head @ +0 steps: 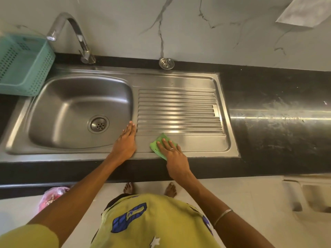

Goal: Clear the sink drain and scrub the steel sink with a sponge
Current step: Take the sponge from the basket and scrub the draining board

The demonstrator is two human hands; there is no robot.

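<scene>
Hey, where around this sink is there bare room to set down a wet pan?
The black counter right of the drainboard is bare and widest. The basin holds nothing either. The front rim is crowded: left hand flat on it, right hand pressing the green sponge. The teal basket fills the far left corner.
</scene>
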